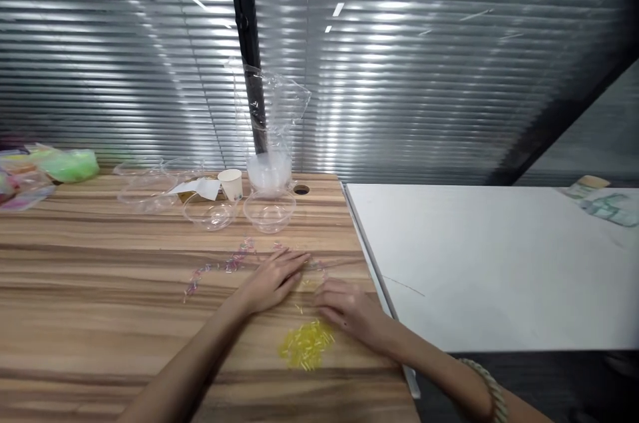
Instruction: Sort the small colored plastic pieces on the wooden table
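Observation:
On the wood-grain table, my left hand (279, 280) lies palm down with its fingers stretched to the right, open. Its fingertips are near a few scattered yellow bits and small multicoloured pieces. My right hand (347, 310) rests low over the table, its fingers pointing left and loosely bent, thumb apart; nothing shows in it. Just below it lies a pile of yellow tube-like pieces (306, 346). A ragged trail of pink, blue and white tube-like pieces (234, 262) runs left of my left hand, and some lie beyond my fingertips.
Clear plastic bowls (269, 213) stand along the back, near a paper cup (230, 183) and a transparent bag (269, 166) with whitish contents. Colourful plastic packages (70, 165) lie far left. A white table (479, 263) adjoins on the right. Window blinds rise behind.

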The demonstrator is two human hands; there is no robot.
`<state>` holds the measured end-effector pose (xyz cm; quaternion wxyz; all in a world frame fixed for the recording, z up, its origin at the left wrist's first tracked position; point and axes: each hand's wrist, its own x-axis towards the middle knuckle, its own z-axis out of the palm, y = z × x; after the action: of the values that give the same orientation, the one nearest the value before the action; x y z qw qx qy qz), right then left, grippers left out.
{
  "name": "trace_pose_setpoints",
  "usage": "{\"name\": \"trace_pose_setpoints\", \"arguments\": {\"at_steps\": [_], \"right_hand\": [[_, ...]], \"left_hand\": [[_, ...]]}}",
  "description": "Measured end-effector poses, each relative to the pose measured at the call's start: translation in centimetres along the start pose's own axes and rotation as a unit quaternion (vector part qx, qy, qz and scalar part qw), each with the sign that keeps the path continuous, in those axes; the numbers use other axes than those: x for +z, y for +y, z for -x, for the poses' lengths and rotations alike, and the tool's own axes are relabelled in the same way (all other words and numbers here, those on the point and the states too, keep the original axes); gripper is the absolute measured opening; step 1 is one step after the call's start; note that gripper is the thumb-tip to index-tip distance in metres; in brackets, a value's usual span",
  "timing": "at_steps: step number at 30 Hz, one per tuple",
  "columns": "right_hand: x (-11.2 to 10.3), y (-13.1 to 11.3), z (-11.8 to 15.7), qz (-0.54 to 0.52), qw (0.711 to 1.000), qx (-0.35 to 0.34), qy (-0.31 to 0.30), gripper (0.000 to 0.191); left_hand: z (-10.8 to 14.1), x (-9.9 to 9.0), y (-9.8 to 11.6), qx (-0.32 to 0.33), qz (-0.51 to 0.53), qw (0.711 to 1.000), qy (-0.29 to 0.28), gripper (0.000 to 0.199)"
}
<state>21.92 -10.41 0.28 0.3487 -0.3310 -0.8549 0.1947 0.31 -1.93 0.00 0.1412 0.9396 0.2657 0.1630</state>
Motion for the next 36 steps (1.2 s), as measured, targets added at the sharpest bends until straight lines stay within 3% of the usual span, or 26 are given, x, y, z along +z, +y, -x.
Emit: {"name": "trace_pose_setpoints", "arguments": {"at_steps": [5,8,11,19,24,32,36], "right_hand": [[1.1,0.8,1.3,0.05,0.997,-0.049,0.028,0.024],[0.6,1.6,1.0,0.085,0.994,-0.005,0.064,0.015],[-0.1,2.1,0.6,0.132,0.986,0.047,0.087,0.018],[0.5,2.5,0.2,0.17,0.979,0.085,0.07,0.021],[0.7,2.4,0.1,0.168,0.979,0.094,0.064,0.018],[0.2,1.6,0.3,0.119,0.986,0.106,0.056,0.019],[0.2,1.8,0.5,0.096,0.986,0.123,0.062,0.019]], "left_hand": [[0.4,0.4,0.4,0.024,-0.048,0.998,-0.01,0.04],[0.8,0.7,0.7,0.029,-0.071,0.997,-0.008,0.042],[1.4,0.7,1.4,0.026,-0.079,0.997,-0.007,0.044],[2.8,1.3,3.9,0.033,-0.054,0.998,-0.009,0.046],[2.8,1.2,4.5,0.028,-0.019,0.999,-0.024,0.046],[3.5,0.0,5.0,-0.036,0.059,0.997,-0.024,0.044],[3.4,-0.3,5.2,-0.023,0.086,0.994,-0.063,0.047]]}}
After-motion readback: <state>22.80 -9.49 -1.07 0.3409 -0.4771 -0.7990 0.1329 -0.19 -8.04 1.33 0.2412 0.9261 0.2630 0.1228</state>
